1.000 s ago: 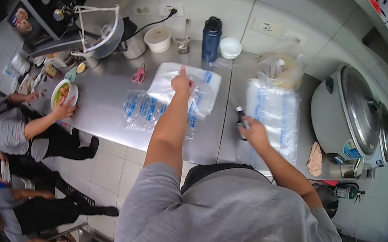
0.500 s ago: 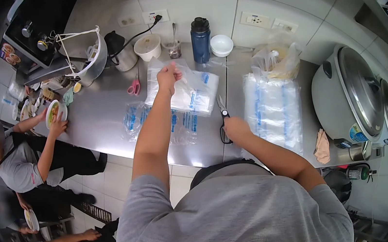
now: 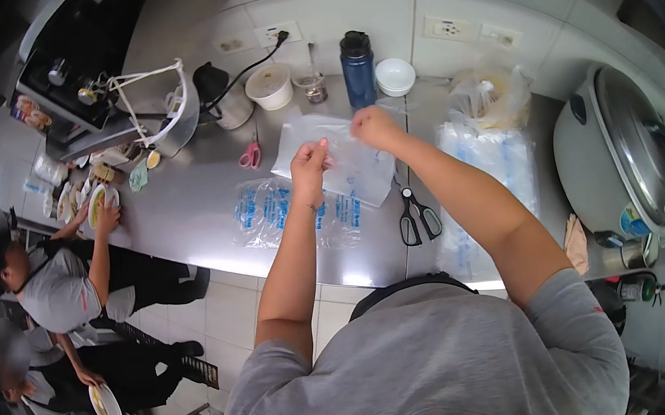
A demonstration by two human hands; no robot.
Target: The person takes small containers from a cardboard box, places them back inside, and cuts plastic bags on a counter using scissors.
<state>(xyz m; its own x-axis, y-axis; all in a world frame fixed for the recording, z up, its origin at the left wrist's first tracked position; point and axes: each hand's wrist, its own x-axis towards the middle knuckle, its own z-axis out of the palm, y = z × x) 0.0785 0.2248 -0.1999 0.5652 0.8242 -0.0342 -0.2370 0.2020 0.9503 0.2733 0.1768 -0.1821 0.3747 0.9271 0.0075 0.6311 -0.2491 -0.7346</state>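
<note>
My left hand (image 3: 311,167) is closed in a pinch over a stack of clear plastic bags (image 3: 362,177), seemingly on a piece of thin plastic. My right hand (image 3: 375,129) hovers above the stack's right side, its fingers drawn together and slightly blurred; what they hold, if anything, is hard to see. Black-handled scissors (image 3: 409,222) lie on the steel counter below my right forearm. Flat clear wrapping with blue print (image 3: 262,212) lies to the left, partly behind my left wrist. Beyond it rest pink-handled scissors (image 3: 251,156).
Another stack of plastic bags (image 3: 492,174) lies right, near a large rice cooker (image 3: 585,149). A blue bottle (image 3: 359,74), white bowl (image 3: 395,76), lidded tub (image 3: 270,88) and kettle (image 3: 229,108) line the wall. At left, co-workers (image 3: 65,284) hold bowls of food.
My right hand has let go of the black-handled scissors and moved up over the bags. My left hand has moved slightly down and nearer to me. The view has shifted slightly.
</note>
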